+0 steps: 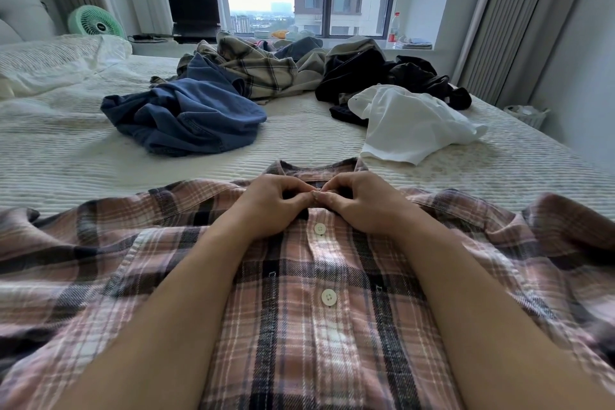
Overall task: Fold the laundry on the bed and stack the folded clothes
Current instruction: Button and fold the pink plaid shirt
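Pink plaid shirt (pixel 299 293) lies flat on the bed (pixel 66 150) at 6 o'clock — left hand (pixel 269 203) and right hand (pixel 362 201) each pinch its collar placket. Basket (pixel 525 115) at 3 o'clock, contents unclear.

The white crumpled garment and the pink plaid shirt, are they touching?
Apart. The head view shows a strip of bare bedspread between the white crumpled garment and the pink plaid shirt.
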